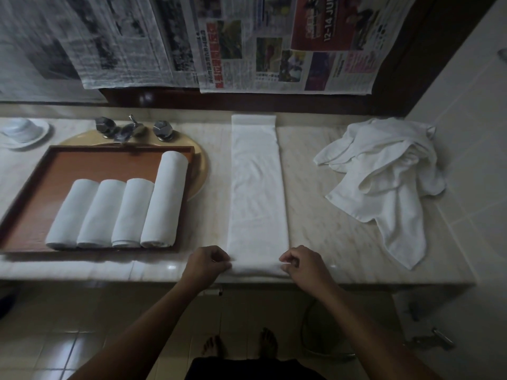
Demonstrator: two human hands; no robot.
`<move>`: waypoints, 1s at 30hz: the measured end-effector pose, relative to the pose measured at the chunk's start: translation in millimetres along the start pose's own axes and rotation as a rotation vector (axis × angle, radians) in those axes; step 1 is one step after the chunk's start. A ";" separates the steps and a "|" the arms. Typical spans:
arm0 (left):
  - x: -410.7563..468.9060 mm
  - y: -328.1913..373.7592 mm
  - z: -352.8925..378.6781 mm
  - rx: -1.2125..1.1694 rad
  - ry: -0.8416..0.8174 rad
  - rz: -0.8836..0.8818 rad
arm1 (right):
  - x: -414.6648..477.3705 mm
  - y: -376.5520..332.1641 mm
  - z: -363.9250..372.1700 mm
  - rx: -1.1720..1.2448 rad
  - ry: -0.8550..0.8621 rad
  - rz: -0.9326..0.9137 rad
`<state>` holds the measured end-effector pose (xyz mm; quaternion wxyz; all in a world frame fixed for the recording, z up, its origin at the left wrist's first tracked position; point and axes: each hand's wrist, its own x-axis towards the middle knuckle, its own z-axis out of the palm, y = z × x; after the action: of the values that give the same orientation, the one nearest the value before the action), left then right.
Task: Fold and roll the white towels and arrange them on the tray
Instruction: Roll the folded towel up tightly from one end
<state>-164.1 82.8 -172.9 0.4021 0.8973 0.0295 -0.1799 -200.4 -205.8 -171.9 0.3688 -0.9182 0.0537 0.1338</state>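
From the head view, four rolled white towels [118,212] already lie on your brown rectangular tray [35,193]. Just right of it, your left hand [207,263] and right hand [300,263] pinch the long folded white towel [258,187]'s near end — rolling barely begun; farther right, crumpled white towels [384,174] wait.

One wide-angle camera, worn on the person's head, looks forward and steeply down from close above a marble counter [315,204], taking in the newspapers [274,45] hung behind it and, at bottom, the tiled floor [109,338] and bare feet [267,344].
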 end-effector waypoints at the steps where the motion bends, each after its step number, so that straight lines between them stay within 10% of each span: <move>1: -0.6 1.1 2.9 0.037 0.026 0.025 | -0.6 -0.2 3.6 -0.017 0.018 -0.027; 9: -11.1 1.1 32.0 0.450 0.089 0.527 | -8.9 -1.1 31.9 -0.295 0.117 -0.331; 15: -17.6 -7.8 38.1 0.556 0.069 0.593 | -20.3 1.7 33.7 -0.367 0.099 -0.377; 24: -7.1 -5.8 22.0 0.525 0.040 0.583 | -7.9 6.6 25.2 -0.400 0.048 -0.377; 30: -7.2 0.8 0.9 0.215 -0.020 0.330 | -7.3 3.6 3.6 0.034 0.026 -0.087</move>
<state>-170.9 82.2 -170.4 0.3284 0.9258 -0.1414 -0.1224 -208.9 -205.9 -174.7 0.3892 -0.9149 0.0206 0.1049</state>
